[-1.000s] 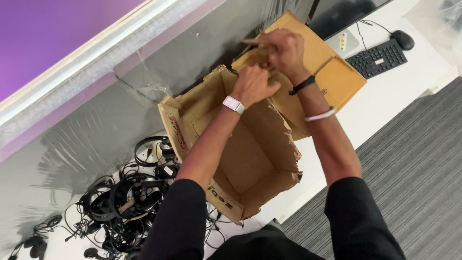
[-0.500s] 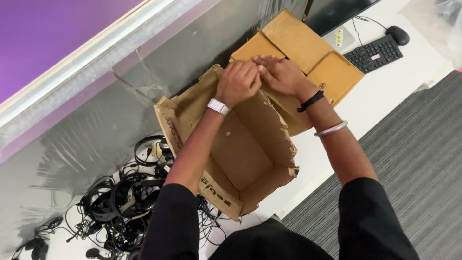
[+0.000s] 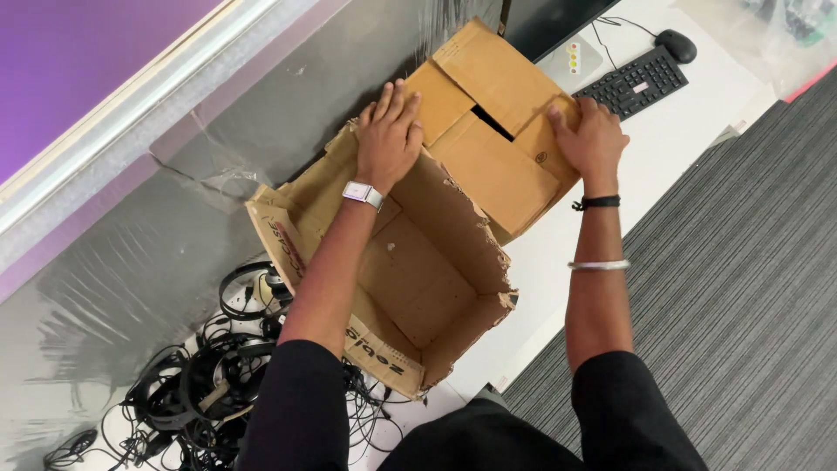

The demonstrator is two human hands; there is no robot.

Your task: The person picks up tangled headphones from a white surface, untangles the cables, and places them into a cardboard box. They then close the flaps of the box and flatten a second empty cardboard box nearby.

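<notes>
An open, torn brown cardboard box (image 3: pixel 410 279) stands on the white table, empty inside. Behind it lies a second cardboard box (image 3: pixel 493 131) with its flaps folded shut. My left hand (image 3: pixel 388 135), with a watch on the wrist, rests flat on the near left corner of that shut box, at the far rim of the open one. My right hand (image 3: pixel 591 139), with a black band and a silver bangle on the wrist, grips the right edge of the shut box.
A tangle of black headphones and cables (image 3: pixel 192 384) lies left of the open box. A black keyboard (image 3: pixel 632 83) and mouse (image 3: pixel 676 44) sit at the far right of the white table (image 3: pixel 680 148). Grey striped carpet (image 3: pixel 741 305) lies to the right.
My hands were close together over the far box's flaps; they have spread apart to its left corner and right edge. The flaps now lie folded flat.
</notes>
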